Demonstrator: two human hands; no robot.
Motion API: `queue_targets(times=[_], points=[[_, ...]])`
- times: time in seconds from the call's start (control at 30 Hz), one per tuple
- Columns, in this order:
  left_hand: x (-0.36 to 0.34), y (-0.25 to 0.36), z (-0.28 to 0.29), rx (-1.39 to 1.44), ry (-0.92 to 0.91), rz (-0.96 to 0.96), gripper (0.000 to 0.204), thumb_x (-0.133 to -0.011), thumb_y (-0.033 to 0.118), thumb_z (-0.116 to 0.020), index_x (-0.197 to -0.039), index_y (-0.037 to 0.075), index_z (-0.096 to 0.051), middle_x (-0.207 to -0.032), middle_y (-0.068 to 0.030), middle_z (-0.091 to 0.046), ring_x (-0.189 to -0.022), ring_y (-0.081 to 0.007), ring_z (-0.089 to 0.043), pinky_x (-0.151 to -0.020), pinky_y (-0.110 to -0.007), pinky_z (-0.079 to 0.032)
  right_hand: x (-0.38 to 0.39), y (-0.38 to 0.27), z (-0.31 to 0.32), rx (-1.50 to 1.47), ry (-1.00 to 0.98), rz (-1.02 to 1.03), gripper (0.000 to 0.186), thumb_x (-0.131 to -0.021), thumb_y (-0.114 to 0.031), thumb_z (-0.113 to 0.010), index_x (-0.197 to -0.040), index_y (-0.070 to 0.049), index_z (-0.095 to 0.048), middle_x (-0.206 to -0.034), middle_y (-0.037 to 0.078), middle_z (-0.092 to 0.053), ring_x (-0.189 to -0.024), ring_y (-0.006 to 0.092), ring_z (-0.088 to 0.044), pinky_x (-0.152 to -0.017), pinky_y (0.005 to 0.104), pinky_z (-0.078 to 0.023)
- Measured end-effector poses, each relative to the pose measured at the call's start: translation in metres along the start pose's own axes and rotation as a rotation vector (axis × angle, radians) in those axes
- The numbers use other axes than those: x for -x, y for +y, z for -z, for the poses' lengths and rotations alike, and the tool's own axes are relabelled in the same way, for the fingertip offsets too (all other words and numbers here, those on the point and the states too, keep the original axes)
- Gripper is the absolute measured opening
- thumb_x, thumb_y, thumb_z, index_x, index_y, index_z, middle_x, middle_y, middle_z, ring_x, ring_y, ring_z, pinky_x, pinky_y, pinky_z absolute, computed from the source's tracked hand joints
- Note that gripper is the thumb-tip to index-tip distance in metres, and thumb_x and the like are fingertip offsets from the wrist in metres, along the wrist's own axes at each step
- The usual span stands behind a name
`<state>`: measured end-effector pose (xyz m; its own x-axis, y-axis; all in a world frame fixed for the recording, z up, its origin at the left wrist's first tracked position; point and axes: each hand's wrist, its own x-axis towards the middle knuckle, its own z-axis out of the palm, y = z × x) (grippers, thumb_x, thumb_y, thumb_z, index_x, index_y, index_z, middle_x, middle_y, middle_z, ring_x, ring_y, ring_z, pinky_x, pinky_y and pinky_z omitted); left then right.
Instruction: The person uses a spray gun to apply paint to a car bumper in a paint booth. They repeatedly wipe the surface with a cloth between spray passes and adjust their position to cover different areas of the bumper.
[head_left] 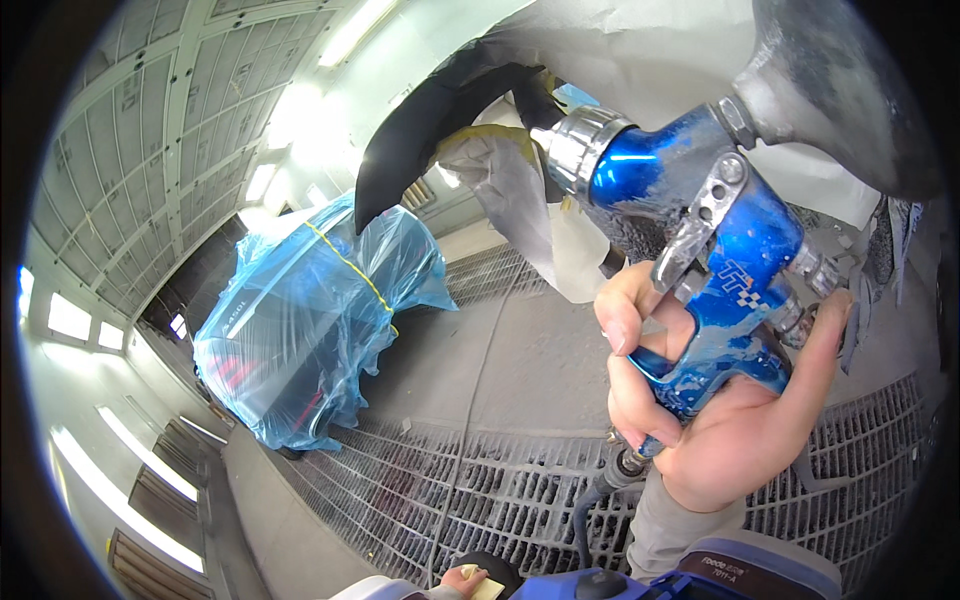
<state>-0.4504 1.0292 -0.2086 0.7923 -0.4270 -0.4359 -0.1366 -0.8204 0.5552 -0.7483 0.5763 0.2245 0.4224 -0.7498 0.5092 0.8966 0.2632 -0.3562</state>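
Right hand (740,430): clamped on spray gun (752,240), upper right
Left hand (463,579): low, pinching yellowish pad (487,590)
Nozzle (592,152): beside black curved edge (420,125), gap unclear
Floor (540,370): spreads toward wrapped car (300,330), hose (463,430) across

The grey floor (540,365) carries metal grating (400,470) at 6 o'clock and a second grating strip (497,274) toward 12 o'clock. A car (300,345) under translucent blue film (345,290) stands at 9 o'clock. A thin grey line (470,410) lies from 12 to 6 o'clock.
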Motion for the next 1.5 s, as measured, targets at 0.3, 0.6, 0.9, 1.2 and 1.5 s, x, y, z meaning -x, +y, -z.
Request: queue_targets(times=[0.3,0.6,0.9,1.2,1.5], points=[[-0.01,-0.013,-0.008,0.001,-0.06,-0.058,0.027,-0.1,0.035,-0.074,-0.113,0.012,-0.083,-0.108,-0.0064,-0.082,-0.105,-0.019,-0.077,-0.097,-0.036,-0.058,0.019,0.001,-0.011,0.03,-0.032,0.074,0.113,-0.098,-0.089,-0.011,-0.097,0.016,-0.05,-0.087,0.018,-0.064,-0.038,0.0124,-0.037,-0.037,0.0287,-0.034],[-0.012,0.029,-0.037,0.131,-0.029,-0.159,0.023,-0.098,0.03,-0.072,-0.105,0.012,-0.084,-0.1,-0.0067,-0.083,-0.094,-0.0184,-0.076,-0.088,-0.034,-0.058,0.038,0.011,-0.013,0.198,-0.055,0.107,0.108,-0.103,-0.083,-0.01,-0.107,0.016,-0.052,-0.096,0.019,-0.065,-0.039,0.0108,-0.038,-0.038,0.0279,-0.036],[0.095,0.363,0.019,0.703,-0.461,-1.002,0.028,-0.109,0.006,-0.062,-0.135,-0.001,-0.07,-0.124,-0.0134,-0.078,-0.118,-0.0191,-0.071,-0.104,-0.035,-0.055,0.057,0.004,-0.036,0.366,-0.078,-0.07,0.104,-0.104,-0.084,-0.018,-0.121,0.014,-0.05,-0.106,0.02,-0.063,-0.045,0.0114,-0.042,-0.043,0.0292,-0.039],[0.166,0.461,0.054,0.819,-0.893,-1.054,0.026,-0.109,0.011,-0.068,-0.129,-0.003,-0.074,-0.117,-0.0117,-0.079,-0.11,-0.0169,-0.073,-0.098,-0.033,-0.058,0.057,-0.001,-0.06,0.454,-0.065,-0.103,0.105,-0.103,-0.085,-0.019,-0.118,0.015,-0.05,-0.105,0.021,-0.061,-0.045,0.013,-0.043,-0.042,0.0295,-0.038],[0.154,0.463,0.046,0.835,-0.924,-1.048,0.024,-0.107,0.015,-0.073,-0.123,-0.002,-0.077,-0.111,-0.0082,-0.08,-0.102,-0.0129,-0.072,-0.091,-0.03,-0.058,0.057,0.006,-0.059,0.512,-0.113,-0.05,0.103,-0.103,-0.084,-0.02,-0.135,0.011,-0.041,-0.106,0.022,-0.059,-0.046,0.0134,-0.046,-0.042,0.0298,-0.039]])
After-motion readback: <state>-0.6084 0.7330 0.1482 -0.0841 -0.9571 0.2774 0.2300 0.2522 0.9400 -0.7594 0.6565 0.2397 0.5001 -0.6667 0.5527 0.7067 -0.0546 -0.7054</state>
